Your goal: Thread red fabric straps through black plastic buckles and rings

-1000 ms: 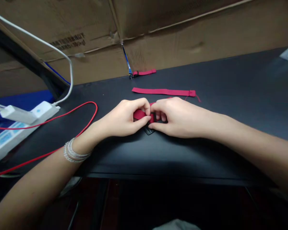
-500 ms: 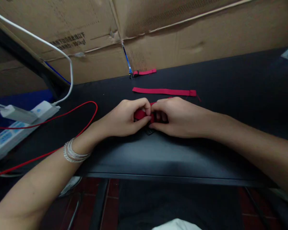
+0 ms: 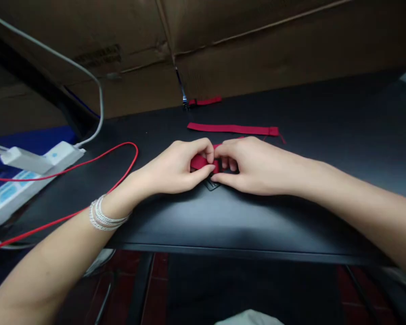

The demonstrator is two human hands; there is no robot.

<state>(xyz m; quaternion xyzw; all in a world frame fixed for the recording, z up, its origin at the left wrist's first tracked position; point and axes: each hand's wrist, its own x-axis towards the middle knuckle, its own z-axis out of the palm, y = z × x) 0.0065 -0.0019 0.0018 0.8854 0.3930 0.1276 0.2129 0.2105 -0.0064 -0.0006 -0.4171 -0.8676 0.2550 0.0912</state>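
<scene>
The red strap (image 3: 199,161) sits between the two hands near the middle of the dark worktop (image 3: 325,117), pinched from both sides so that only a short folded stretch shows. The left hand (image 3: 174,167) closes on it from the left, thumb beneath and curled fingers on top. The right hand (image 3: 253,164) meets it from the right, its fingertips pressed close against the left hand's, gripping the same piece. Just below the point where the thumbs meet, a small black buckle (image 3: 211,183) peeks out, touching the worktop; how it joins the strap is hidden by the fingers. Both hands rest low on the surface. The left wrist wears a stack of thin silver bangles (image 3: 103,215).

Beyond the hands, a second strap (image 3: 233,129) lies flat and straight. A shorter red piece (image 3: 206,101) lies farther back against the cardboard wall (image 3: 291,49). To the left, well apart from the hands, a red wire (image 3: 122,149) loops across the worktop toward a white power block (image 3: 37,158), and a white cable (image 3: 99,104) rises from it.
</scene>
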